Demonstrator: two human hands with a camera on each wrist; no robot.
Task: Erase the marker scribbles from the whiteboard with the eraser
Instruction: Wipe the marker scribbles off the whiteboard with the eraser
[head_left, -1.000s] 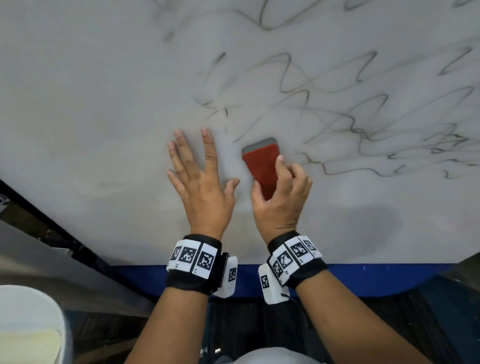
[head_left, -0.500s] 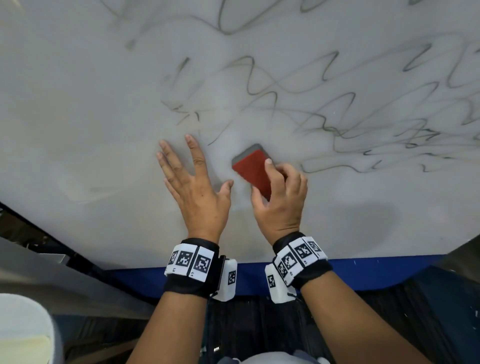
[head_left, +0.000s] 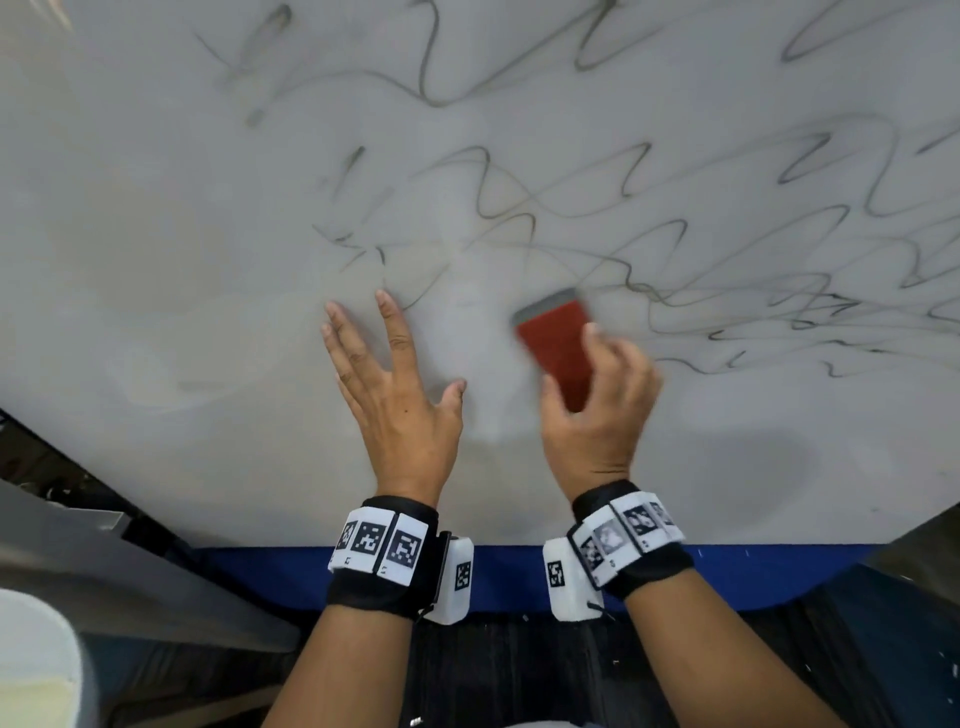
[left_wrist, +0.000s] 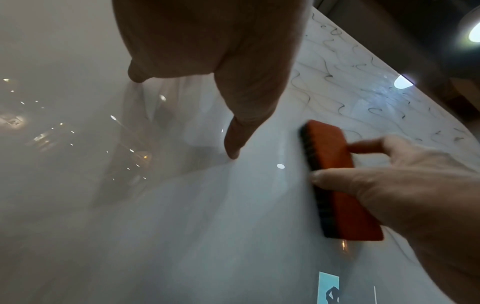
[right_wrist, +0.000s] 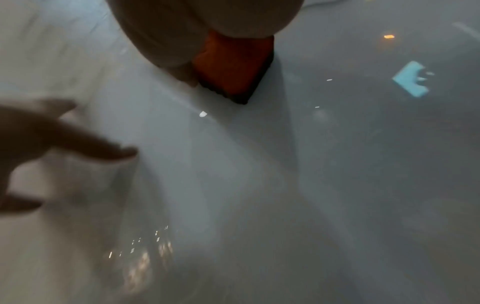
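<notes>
A whiteboard (head_left: 156, 260) fills the head view, with thin black marker scribbles (head_left: 727, 249) over its upper and right parts. My right hand (head_left: 592, 410) grips a red eraser (head_left: 558, 343) with a grey felt face, pressed flat on the board at the scribbles' lower left edge. The same eraser (left_wrist: 335, 170) shows in the left wrist view, with dark felt against the board, and again as a red eraser (right_wrist: 231, 67) in the right wrist view. My left hand (head_left: 395, 384) lies flat on the board, fingers spread, just left of the eraser. The right hand is motion-blurred.
A blue edge (head_left: 498, 577) runs along the near side of the board. A grey ledge (head_left: 104, 561) and a white rounded object (head_left: 36, 660) sit at the lower left. The left part of the board bears only faint smears.
The eraser and my right hand have slid to the right, away from the left hand, toward the scribbles. The left hand has stayed flat in place. The head view has shifted.
</notes>
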